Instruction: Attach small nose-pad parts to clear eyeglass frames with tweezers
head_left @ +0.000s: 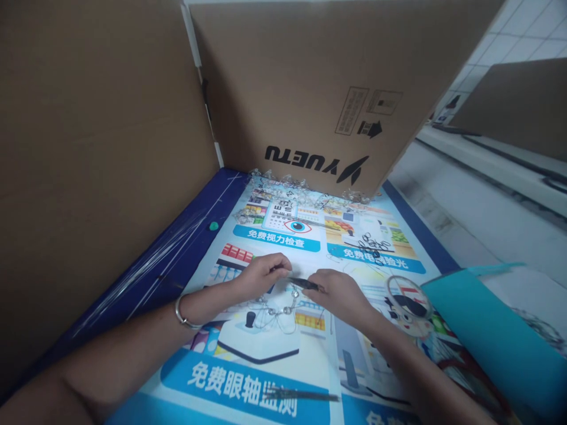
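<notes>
My left hand, with a silver bangle on its wrist, is closed in a pinch near the middle of the table. A thin wire strand with clear beads hangs or lies just below its fingertips, in loops over the printed sheet. What exactly sits between those fingers is too small to make out. My right hand is wrapped round small dark pliers. Their narrow tip points left and comes close to the left fingertips; the handles are hidden in the palm.
Cardboard panels wall off the back and left. Along the back lie beaded wire pieces and dark wire loops. A bundle of dark wires lies in front. At right are a clear ring and a teal folder; a green lump sits left.
</notes>
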Demonstrator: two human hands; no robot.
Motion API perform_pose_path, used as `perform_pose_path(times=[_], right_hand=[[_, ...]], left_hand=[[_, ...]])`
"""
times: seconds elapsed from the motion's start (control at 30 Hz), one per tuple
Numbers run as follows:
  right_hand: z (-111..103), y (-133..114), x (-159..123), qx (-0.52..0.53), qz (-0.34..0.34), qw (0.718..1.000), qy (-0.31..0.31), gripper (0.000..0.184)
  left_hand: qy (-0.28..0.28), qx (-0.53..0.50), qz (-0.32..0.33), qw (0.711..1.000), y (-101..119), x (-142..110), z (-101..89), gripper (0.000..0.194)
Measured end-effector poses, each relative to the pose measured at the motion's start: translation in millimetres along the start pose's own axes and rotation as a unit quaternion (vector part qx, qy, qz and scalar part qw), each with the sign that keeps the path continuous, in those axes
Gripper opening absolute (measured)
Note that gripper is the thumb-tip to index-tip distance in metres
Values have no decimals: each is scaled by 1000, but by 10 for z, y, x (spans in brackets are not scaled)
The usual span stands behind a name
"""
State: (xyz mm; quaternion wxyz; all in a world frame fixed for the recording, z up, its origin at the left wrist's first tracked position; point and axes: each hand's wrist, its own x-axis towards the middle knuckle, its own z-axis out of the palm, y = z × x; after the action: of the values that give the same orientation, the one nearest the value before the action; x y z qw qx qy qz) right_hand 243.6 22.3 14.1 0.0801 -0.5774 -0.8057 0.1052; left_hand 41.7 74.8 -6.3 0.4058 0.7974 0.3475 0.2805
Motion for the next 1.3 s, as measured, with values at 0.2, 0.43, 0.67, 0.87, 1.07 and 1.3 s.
perform_pose_path(times=[0.2, 0.43, 0.67, 0.87, 1.07, 1.3], right_hand=[[27, 3, -4, -8, 1, 1000, 16, 21], [90, 29, -32, 21, -16, 999, 45, 23], [161, 29, -26, 17, -41, 994, 99, 21], [241, 74, -23, -15, -81, 983, 167, 25], [259, 102, -16, -32, -96, 978, 184, 26], [260, 115, -29, -36, -99, 976, 192, 28]], left_hand=[[-9, -11, 2, 1000, 17, -11, -17, 13], [-10, -22, -8, 1000, 42, -12, -28, 16], [-15, -46, -14, 999, 31, -10, -29, 17], [-15, -93, -32, 995, -28, -4, -16, 17], [-19, -151, -35, 988, -55, 10, -8, 17], [-20, -134, -36, 990, -54, 8, -15, 15]])
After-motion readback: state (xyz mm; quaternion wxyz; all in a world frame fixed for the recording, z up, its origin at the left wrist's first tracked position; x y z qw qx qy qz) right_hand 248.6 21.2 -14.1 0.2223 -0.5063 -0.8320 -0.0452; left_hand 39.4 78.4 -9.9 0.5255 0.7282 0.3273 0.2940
